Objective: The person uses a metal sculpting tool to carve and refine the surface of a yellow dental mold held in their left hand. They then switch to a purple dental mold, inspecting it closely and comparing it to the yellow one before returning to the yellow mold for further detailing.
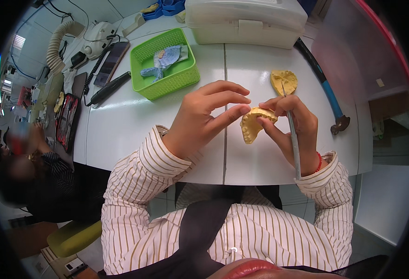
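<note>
Yellow dental cast [248, 125] is sitting in the grasp of the right hand [301, 122], to the right of the green basket [176, 88] and nearer the person than it. The thumb is pressing the inner side of the arch while fingers are bracing its upper edge. That same hand is also keeping a slim metal tool [293, 132] lying across it, its tip pointing away from the person. The left hand [206, 118] is hovering between the basket and the cast, palm inward, fingers loosely curving and grasping nothing; whether its thumb tip is touching the cast, I cannot tell.

A second yellow cast [278, 82] is lying well to the basket's right, and a blue-handled hammer [328, 90] is resting farther right. Blue pieces [167, 58] are lying inside the basket. A black handpiece [111, 88] is lying just left of it, with a phone [111, 64] resting beyond.
</note>
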Demonstrator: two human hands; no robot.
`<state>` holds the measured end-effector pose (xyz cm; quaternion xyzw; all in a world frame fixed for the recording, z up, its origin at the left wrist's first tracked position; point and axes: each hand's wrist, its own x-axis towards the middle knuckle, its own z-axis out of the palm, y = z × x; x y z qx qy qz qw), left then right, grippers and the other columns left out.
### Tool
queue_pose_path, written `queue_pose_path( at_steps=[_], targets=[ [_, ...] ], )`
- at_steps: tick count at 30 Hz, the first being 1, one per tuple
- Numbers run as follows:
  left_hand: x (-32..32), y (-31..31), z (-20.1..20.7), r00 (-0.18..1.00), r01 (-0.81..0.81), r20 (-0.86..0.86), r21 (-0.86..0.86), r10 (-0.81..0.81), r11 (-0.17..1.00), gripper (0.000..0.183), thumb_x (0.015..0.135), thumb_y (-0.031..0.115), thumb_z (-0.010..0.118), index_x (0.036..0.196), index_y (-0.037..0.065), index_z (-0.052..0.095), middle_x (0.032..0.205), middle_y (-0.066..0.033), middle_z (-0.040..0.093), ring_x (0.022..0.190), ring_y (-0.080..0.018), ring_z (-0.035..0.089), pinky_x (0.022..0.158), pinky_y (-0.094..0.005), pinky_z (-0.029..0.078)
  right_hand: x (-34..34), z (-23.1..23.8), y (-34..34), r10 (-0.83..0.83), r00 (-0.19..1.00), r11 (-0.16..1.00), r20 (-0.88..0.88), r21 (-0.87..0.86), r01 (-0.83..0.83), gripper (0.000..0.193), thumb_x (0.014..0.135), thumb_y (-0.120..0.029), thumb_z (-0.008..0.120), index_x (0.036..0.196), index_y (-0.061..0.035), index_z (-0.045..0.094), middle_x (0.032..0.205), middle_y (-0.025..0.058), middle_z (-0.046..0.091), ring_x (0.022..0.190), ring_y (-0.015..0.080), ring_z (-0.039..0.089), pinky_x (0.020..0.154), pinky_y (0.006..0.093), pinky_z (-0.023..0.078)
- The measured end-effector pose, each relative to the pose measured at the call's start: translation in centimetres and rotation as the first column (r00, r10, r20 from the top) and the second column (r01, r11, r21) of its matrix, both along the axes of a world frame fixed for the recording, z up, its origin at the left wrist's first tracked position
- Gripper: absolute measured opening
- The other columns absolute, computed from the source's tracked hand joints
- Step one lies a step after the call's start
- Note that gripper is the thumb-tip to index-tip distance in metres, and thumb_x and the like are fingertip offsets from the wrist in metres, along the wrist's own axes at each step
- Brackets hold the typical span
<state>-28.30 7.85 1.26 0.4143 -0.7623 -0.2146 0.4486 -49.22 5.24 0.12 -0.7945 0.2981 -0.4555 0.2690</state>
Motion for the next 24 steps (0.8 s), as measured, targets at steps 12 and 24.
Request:
queue_pose_path(
  at_steps=[12, 24],
  targets=[
    [7.4, -0.7, 2.3, 0.798, -0.528, -0.362, -0.038, 0.481, 0.848, 0.02, 0.095, 0.018, 0.055, 0.099, -0.001, 0.057, 0.088, -0.0134, 0.065, 0.069, -0.0121, 0.066, 0.047, -0.0157, 0.045, 0.9, 0.3, 0.6, 0.056, 0.989, 0.991, -0.134, 0.127, -0.039, 0.017, 0.08, -0.007, 0.071, 0.083, -0.0032, 0.055, 0.078, 0.0068, 0.065, 0.066, 0.0119, 0.059, 0.059, 0.0241, 0.046],
    [25.2, -4.3, -2.0, 0.134, -0.83, 0.312, -0.483, 0.941, 0.278, 0.038, 0.079, 0.028, 0.066, 0.115, 0.017, 0.062, 0.141, -0.0098, 0.043, 0.133, -0.0306, 0.036, 0.104, -0.0511, 0.031, 1.2, -0.1, 0.7, 0.112, 0.987, 0.973, -0.118, 0.213, -0.085, 0.019, 0.08, -0.006, 0.07, 0.082, -0.0031, 0.052, 0.073, 0.0054, 0.06, 0.079, 0.0143, 0.066, 0.061, 0.0241, 0.045]
  ],
)
